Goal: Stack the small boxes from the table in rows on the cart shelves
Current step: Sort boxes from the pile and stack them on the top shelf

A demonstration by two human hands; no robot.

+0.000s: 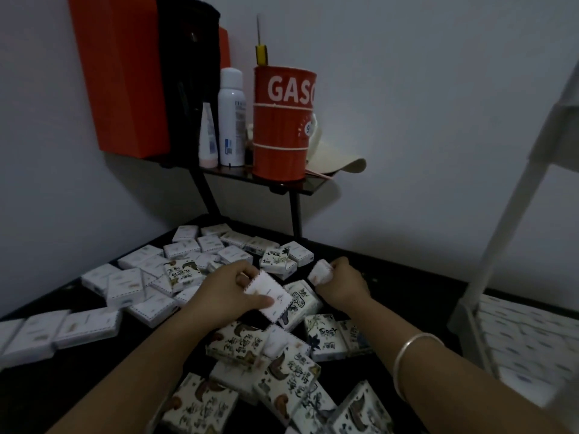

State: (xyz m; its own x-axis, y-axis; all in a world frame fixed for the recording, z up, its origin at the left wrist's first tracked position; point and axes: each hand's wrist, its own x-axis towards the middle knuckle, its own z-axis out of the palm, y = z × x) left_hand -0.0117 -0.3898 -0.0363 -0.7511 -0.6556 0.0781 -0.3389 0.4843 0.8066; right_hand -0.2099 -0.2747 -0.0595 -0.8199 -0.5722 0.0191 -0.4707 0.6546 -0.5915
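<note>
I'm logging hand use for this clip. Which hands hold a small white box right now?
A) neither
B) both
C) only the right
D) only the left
B: the left hand grips a small white box with a dotted edge, its thumb lying across the face, and the right hand curls its fingers round a second small white box.

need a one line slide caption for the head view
Left hand holds a white box, right hand grips a second box, above a dark table strewn with boxes, white cart alongside.
</note>
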